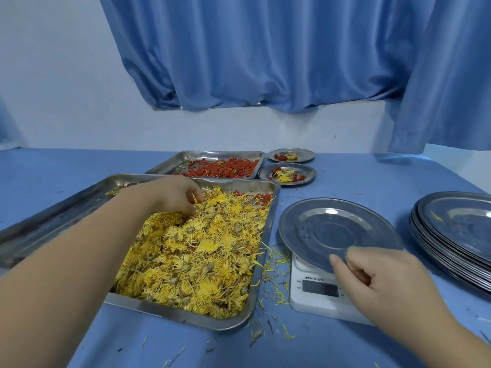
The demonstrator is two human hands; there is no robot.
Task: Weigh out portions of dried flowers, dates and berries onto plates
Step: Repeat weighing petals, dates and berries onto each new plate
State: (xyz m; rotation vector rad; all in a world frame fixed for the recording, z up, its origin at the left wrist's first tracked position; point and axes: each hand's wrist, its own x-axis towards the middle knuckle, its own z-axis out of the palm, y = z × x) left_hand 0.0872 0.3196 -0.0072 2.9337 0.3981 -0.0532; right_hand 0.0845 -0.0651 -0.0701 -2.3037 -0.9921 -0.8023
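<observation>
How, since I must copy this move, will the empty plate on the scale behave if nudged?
Probably tippy: the plate overhangs the small scale, so a rim push may rock it. Likely stiff and light: thin metal, and the right hand holds it by its near rim alone. Its smooth surface might slide.

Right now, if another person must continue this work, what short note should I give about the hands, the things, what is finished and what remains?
Left hand: fingers curled round dried flowers in the near tray.
Right hand: pinches the rim of the empty plate, which is tilted over the scale.
Berries are in the far tray; the stack of plates is at the right.
Done: two filled plates beside the far tray.
To do: settle the plate, weigh flowers onto it, then the other items. The scale display is unreadable.
</observation>
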